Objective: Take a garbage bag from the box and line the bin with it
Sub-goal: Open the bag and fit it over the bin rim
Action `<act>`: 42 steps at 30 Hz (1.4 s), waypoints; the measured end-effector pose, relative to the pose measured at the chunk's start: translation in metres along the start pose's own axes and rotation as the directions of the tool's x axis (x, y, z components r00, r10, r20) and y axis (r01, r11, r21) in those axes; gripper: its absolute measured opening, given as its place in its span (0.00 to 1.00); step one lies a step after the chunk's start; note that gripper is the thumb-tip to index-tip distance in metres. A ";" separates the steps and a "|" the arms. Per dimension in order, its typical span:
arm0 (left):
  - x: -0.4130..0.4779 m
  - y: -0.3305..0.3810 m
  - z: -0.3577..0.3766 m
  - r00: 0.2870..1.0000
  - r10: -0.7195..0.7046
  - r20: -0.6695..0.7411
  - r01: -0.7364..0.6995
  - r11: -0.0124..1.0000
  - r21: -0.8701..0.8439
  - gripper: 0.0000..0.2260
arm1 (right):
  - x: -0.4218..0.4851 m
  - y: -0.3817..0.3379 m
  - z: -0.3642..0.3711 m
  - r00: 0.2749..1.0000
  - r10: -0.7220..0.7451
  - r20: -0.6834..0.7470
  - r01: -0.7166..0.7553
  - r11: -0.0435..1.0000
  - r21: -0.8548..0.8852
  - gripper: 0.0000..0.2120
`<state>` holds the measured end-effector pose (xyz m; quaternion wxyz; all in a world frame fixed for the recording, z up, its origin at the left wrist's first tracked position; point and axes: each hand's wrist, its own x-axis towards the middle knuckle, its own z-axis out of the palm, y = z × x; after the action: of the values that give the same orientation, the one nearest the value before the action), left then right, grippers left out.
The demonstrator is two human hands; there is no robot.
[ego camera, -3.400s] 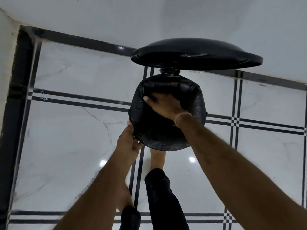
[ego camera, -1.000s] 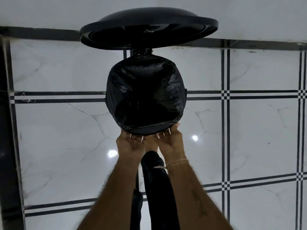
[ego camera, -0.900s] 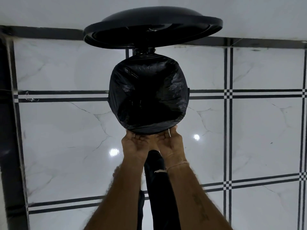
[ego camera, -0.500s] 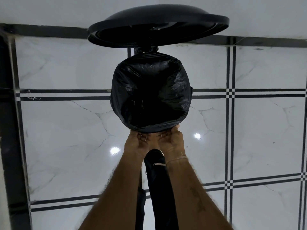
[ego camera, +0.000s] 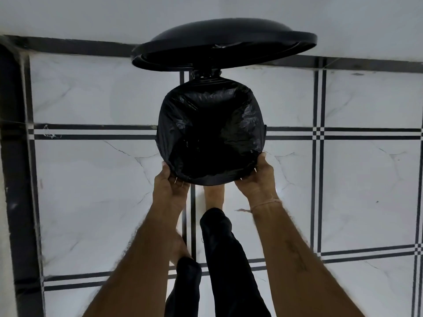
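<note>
A black pedal bin stands on the tiled floor with its round lid tipped up and open. A black garbage bag lies inside it, its edge folded over the rim all round. My left hand grips the bagged rim at the near left. At the near right, my right hand grips the same bagged rim. The bin's body is hidden under the bag. No box is in view.
The floor is white marble tile with black stripe lines. A white wall runs behind the bin, and a dark border strip runs along the left. My foot rests just in front of the bin, with dark trouser legs below.
My hands were together at the near middle of the rim; now they have slid apart to the near left and near right. The view has shifted slightly.
</note>
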<state>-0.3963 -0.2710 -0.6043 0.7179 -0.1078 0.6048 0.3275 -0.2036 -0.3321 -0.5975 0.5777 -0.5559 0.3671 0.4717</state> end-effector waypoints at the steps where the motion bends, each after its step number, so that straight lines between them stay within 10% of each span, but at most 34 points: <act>1: 0.002 0.003 0.000 1.000 -0.010 0.004 0.010 1.000 0.011 0.13 | -0.002 -0.002 0.000 1.000 0.010 -0.006 -0.010 1.000 -0.012 0.17; 23: 0.020 0.051 0.016 0.998 -0.062 -0.017 0.064 0.975 0.214 0.10 | 0.025 -0.055 0.020 0.999 -0.020 -0.040 0.004 0.928 -0.373 0.19; 27: 0.017 0.053 0.017 0.990 -0.063 -0.126 0.090 0.971 0.221 0.06 | 0.017 -0.055 0.020 0.979 -0.197 -0.051 0.157 0.890 -0.427 0.03; 31: 0.015 0.061 0.035 0.973 0.185 -0.138 -0.131 0.934 0.333 0.08 | 0.014 -0.054 0.042 0.882 -0.469 0.053 0.435 0.765 -0.475 0.08; 42: 0.034 0.088 0.056 0.994 0.104 -0.039 -0.059 0.786 0.615 0.09 | 0.019 -0.080 0.089 0.989 -0.100 0.106 0.144 0.781 -0.608 0.19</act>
<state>-0.4029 -0.1619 -0.6012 0.6774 0.1453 0.7073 0.1405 -0.1310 -0.2365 -0.5821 0.4071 -0.7196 0.1375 0.5454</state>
